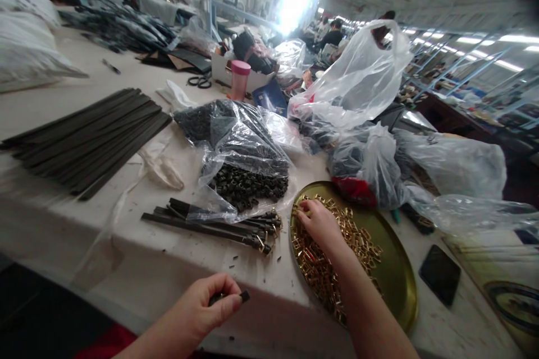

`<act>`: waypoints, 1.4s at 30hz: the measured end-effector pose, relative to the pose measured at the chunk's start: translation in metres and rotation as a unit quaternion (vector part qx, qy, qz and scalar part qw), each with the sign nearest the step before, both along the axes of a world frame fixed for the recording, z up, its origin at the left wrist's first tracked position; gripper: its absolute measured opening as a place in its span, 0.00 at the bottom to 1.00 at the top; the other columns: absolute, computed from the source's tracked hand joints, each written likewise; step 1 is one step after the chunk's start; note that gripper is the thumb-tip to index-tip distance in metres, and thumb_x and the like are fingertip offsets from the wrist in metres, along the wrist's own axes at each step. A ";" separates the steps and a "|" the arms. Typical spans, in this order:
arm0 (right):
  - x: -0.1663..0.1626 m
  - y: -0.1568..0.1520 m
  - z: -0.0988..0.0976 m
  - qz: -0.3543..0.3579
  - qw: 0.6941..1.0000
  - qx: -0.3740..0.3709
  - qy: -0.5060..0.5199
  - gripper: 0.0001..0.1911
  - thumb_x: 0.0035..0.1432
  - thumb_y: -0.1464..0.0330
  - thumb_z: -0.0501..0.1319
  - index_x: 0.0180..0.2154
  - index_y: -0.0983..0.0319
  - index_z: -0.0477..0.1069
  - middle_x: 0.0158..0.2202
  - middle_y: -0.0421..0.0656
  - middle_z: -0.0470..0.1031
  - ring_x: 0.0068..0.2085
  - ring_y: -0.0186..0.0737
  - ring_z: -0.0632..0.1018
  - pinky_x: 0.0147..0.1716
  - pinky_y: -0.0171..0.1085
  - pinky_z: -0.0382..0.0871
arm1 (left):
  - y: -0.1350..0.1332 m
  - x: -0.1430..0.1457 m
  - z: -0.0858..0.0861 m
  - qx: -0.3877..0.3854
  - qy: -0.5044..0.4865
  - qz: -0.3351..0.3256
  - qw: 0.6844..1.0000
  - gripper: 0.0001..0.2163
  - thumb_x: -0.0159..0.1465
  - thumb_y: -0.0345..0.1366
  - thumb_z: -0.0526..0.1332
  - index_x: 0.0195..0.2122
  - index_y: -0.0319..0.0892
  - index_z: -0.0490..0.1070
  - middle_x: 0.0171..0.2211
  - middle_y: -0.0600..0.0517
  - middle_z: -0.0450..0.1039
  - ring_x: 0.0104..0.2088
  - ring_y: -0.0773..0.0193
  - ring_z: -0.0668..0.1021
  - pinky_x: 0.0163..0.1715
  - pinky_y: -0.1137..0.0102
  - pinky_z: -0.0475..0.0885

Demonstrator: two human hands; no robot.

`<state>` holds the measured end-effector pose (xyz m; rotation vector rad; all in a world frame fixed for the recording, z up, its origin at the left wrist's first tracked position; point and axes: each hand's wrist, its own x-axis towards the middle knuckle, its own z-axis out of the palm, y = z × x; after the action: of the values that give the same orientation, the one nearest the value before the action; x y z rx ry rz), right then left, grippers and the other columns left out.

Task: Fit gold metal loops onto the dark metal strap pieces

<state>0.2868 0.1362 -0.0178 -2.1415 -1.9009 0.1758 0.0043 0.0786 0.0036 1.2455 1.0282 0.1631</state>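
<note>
My left hand [206, 304] is closed in a pinch on the end of a black strap [243, 295] near the table's front edge. My right hand [320, 225] reaches into a round gold tray [400, 280] and rests on a heap of small gold buckles [320, 269], fingers curled down among them; whether they grip one is hidden. Just left of the tray lies a bundle of black straps with gold ends [219, 224]. Behind it an open clear bag spills small dark metal parts [248, 185].
A stack of long black strips [84, 140] lies at the left. Clear plastic bags [370, 162] crowd the back and right. A black phone [440, 274] lies right of the tray. A pink-lidded cup [240, 78], scissors [200, 81] and a white box stand further back. People sit far behind.
</note>
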 end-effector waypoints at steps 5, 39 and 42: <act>-0.006 0.002 0.004 0.025 0.998 -0.043 -0.038 0.07 0.51 0.69 0.58 0.35 0.62 0.69 0.34 0.45 0.71 0.36 0.42 0.72 0.35 0.36 0.60 | 0.001 0.001 0.007 0.002 -0.008 -0.009 1.000 0.12 0.53 0.46 0.54 0.26 0.41 0.61 0.20 0.59 0.55 0.22 0.70 0.58 0.22 0.76 0.55; -0.021 0.045 0.014 0.056 0.995 -0.002 0.082 0.06 0.54 0.71 0.55 0.27 0.62 0.68 0.30 0.45 0.71 0.32 0.38 0.71 0.31 0.34 0.58 | 0.035 0.036 0.029 0.007 -0.043 0.056 0.997 0.12 0.53 0.44 0.57 0.27 0.40 0.63 0.19 0.60 0.57 0.20 0.72 0.59 0.21 0.77 0.55; -0.027 0.023 0.025 0.055 0.985 0.001 0.165 0.09 0.56 0.66 0.52 0.29 0.63 0.66 0.27 0.42 0.70 0.28 0.35 0.70 0.27 0.31 0.60 | 0.042 0.043 0.040 0.030 -0.065 0.119 0.990 0.14 0.51 0.47 0.59 0.26 0.40 0.64 0.18 0.61 0.56 0.20 0.73 0.59 0.20 0.77 0.55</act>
<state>0.2595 0.1593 0.0075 -1.8660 -1.8202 0.5174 0.0477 0.1211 0.0435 1.1480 1.0627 0.4559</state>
